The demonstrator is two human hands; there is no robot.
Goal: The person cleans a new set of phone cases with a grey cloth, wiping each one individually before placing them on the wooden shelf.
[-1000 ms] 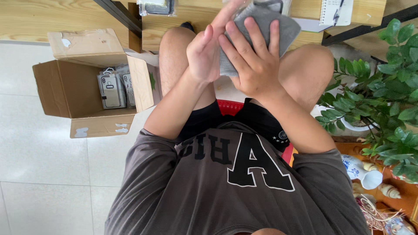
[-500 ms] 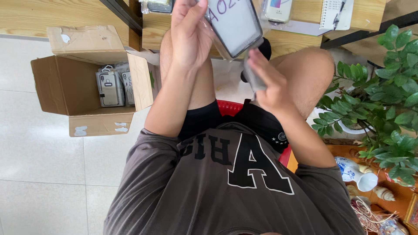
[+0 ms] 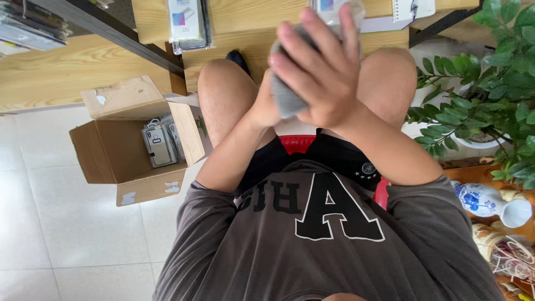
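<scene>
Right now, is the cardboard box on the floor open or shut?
Open. The cardboard box has its flaps folded outward, and packaged items stand visible inside it, upright against the right wall.

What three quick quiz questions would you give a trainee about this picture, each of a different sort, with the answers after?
1. True or false: the cardboard box on the floor stands open, with packaged items inside.
2. Which hand lies over the front of the grey cloth? A. the left hand B. the right hand C. neither
3. Fill in: beside the person's right arm stands a green potted ____.

Key: 1 true. 2 B: the right hand's fingers spread across the cloth, the left hand mostly hidden behind it. 3 plant.
</scene>
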